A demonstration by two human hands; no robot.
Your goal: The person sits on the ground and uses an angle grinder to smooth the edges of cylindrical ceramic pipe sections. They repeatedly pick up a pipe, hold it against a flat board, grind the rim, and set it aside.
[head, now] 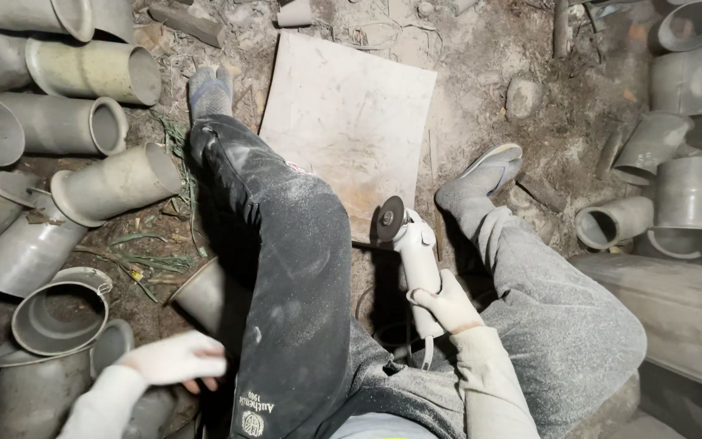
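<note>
Right hand (448, 305) wrapped around one grinder (412, 252); left hand (176, 358) blurred, grip unclear, near pipe (205, 294). One board (351, 122) on ground. Pipes: about twenty.

The gloved right hand (448, 305) is curled shut in a grip between the knees; the left hand (176, 358) (also gloved, blurred) reaches down low at the side.

Dim, warm light falls from above onto the pale square stone slab (349, 122), the brightest patch here. Around the slab the dirt sinks into shadow (deepest between the legs). Below and left of it, the white-gloved left hand (176, 358) smears with motion blur; pipes bend at the edges.
</note>
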